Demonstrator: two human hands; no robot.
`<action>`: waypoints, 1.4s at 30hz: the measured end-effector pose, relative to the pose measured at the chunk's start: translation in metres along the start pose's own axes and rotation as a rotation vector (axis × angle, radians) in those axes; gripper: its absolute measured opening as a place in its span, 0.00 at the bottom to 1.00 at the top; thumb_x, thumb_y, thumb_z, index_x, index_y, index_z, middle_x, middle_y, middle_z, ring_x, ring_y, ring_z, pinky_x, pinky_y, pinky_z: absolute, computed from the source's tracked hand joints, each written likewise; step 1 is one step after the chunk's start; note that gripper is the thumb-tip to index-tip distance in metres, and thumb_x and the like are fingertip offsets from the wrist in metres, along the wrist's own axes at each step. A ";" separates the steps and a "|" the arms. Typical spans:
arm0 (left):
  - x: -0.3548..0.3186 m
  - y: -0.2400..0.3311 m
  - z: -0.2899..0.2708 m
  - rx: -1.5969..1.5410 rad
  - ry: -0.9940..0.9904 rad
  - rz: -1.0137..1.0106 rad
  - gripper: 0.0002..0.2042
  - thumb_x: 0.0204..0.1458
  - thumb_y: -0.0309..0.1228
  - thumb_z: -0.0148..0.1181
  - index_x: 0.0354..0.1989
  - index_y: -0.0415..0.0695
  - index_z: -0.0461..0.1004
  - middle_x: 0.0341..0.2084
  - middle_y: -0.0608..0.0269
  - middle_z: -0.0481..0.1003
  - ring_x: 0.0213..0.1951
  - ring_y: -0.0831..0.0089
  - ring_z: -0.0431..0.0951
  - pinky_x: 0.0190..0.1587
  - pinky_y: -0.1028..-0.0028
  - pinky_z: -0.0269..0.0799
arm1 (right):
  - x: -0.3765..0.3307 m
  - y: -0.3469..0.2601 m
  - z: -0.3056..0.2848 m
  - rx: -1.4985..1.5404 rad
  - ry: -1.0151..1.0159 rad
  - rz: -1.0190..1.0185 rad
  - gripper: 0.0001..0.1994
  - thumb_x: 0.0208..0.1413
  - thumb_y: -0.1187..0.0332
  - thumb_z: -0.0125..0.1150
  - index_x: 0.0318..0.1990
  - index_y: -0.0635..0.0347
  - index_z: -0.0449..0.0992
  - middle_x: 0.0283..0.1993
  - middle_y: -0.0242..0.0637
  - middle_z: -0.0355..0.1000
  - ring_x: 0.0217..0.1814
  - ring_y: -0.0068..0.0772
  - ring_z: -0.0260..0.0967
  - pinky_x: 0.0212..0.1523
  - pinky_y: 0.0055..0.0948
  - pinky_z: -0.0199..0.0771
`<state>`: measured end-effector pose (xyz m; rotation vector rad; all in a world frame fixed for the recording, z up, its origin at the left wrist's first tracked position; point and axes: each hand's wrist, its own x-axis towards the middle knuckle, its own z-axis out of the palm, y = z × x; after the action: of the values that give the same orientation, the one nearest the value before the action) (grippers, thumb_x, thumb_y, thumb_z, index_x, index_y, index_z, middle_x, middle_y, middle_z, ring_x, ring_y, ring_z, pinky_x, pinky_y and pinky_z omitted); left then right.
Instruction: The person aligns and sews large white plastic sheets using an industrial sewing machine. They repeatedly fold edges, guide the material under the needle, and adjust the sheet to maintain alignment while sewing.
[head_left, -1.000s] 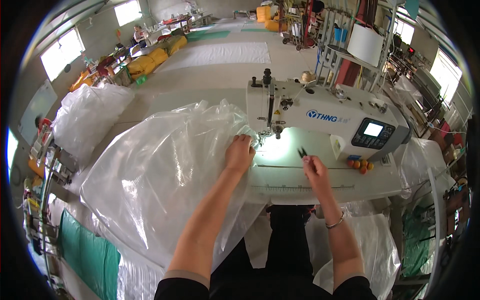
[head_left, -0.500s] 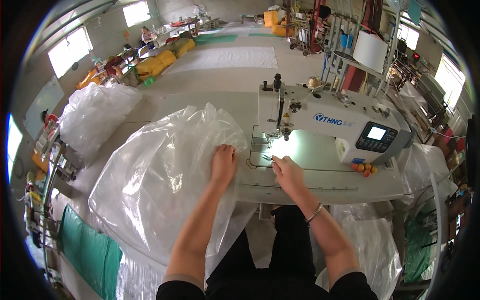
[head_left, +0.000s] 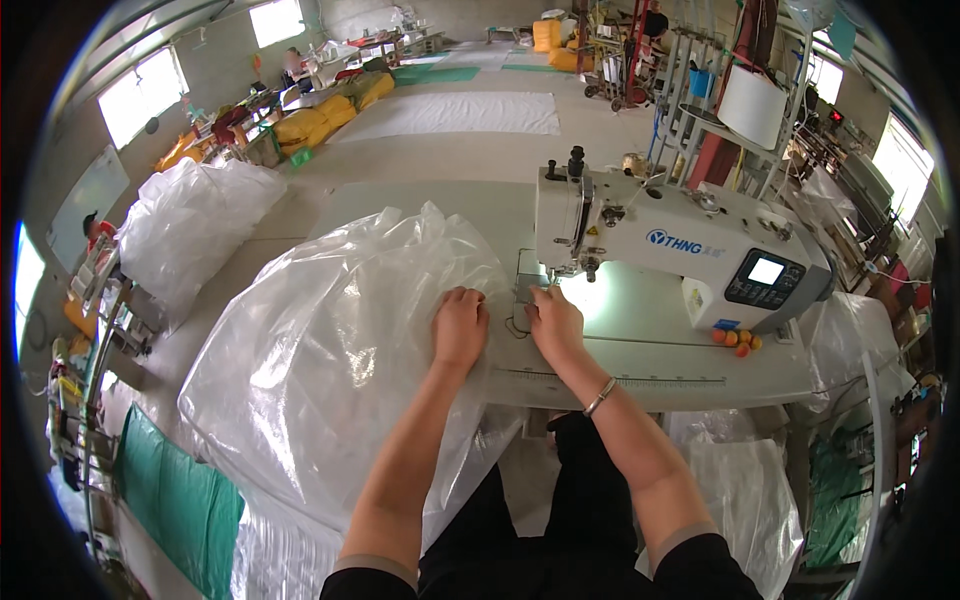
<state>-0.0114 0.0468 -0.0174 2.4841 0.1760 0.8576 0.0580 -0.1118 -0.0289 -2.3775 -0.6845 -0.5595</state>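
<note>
A big heap of clear plastic sheeting (head_left: 290, 340) spreads over the left of the sewing table and hangs down its front. My left hand (head_left: 461, 328) rests on the right side of this heap, its fingers curled closed on the plastic. Close to its right, my right hand (head_left: 557, 325) is closed in a pinch in front of the needle area of a white sewing machine (head_left: 660, 225). The small thread snips seen there earlier are now mostly hidden by the fingers. A lamp lights the machine bed beside the hand.
Several small orange-red balls or fruits (head_left: 738, 340) lie by the machine's control panel (head_left: 765, 276). A large white thread cone (head_left: 752, 107) stands behind. Another plastic heap (head_left: 195, 225) is on the left, and green sheeting (head_left: 180, 500) lies lower left. Other people sit farther off.
My right hand has moved left and slightly up, nearer my left hand; the snips' blades no longer show plainly. My left hand has shifted slightly right. The whole view has shifted a little.
</note>
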 end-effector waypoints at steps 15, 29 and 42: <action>-0.082 0.071 -0.026 -0.314 0.147 0.258 0.09 0.42 0.20 0.61 0.34 0.43 0.74 0.28 0.61 0.73 0.30 0.61 0.74 0.27 0.67 0.71 | -0.057 -0.009 -0.093 0.989 -0.291 0.486 0.14 0.58 0.62 0.61 0.42 0.65 0.79 0.29 0.28 0.74 0.31 0.14 0.65 0.34 0.20 0.67; -0.119 0.093 -0.045 -0.333 0.161 0.274 0.13 0.40 0.20 0.65 0.37 0.43 0.75 0.29 0.61 0.73 0.30 0.62 0.75 0.28 0.68 0.72 | -0.081 -0.034 -0.118 1.185 -0.283 0.449 0.09 0.58 0.73 0.56 0.42 0.68 0.77 0.33 0.32 0.76 0.33 0.19 0.70 0.37 0.20 0.69; -0.115 0.107 -0.080 -0.616 0.030 0.047 0.09 0.45 0.22 0.64 0.36 0.40 0.76 0.31 0.55 0.75 0.32 0.57 0.76 0.33 0.66 0.72 | -0.104 -0.048 -0.139 1.085 -0.349 0.399 0.09 0.61 0.68 0.56 0.39 0.66 0.76 0.33 0.31 0.74 0.33 0.20 0.70 0.40 0.21 0.69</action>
<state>-0.1557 -0.0439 0.0271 1.9045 -0.1244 0.8176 -0.0818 -0.2028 0.0384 -1.4870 -0.4469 0.3588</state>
